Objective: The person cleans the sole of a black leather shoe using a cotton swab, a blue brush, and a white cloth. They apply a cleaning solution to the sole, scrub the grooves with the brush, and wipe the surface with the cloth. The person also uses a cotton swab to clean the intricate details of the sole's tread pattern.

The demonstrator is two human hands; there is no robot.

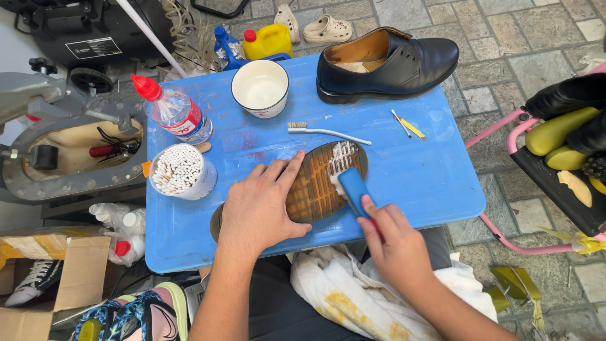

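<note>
- My left hand (260,205): lies flat, fingers spread apart, palm pressed down on the heel end of an upturned shoe (312,183), gripping nothing.
- The upturned shoe: sole facing up, amber-brown tread with a dark rim, lying across the near middle of the blue surface (435,170); white foam sits on its toe end.
- My right hand (394,243): fingers closed around the handle of a blue brush (353,187), forefinger along its back.
- The blue brush: its white bristles meet the foamy toe part of the sole.
- White toothbrush (325,131): lies on the surface just beyond the sole, apart from it.
- White bowl (260,87): stands at the far edge, holding a pale liquid.
- Black leather shoe (388,63): upright at the far right corner, tan lining showing.
- Clear bottle (173,110): red nozzle cap, lying tilted at the far left.
- Tub of cotton swabs (180,170): white, on the left edge, near my left hand.
- Yellow-handled small tool (409,126): right of the toothbrush, alongside a thin stick.
- Stained white cloth (353,293): across my lap, under my right forearm.
- Yellow jug (268,41): on the paved floor beyond the surface, beside a blue bottle (226,45).
- Cardboard box (44,278): on the floor at lower left, with a sneaker inside.
</note>
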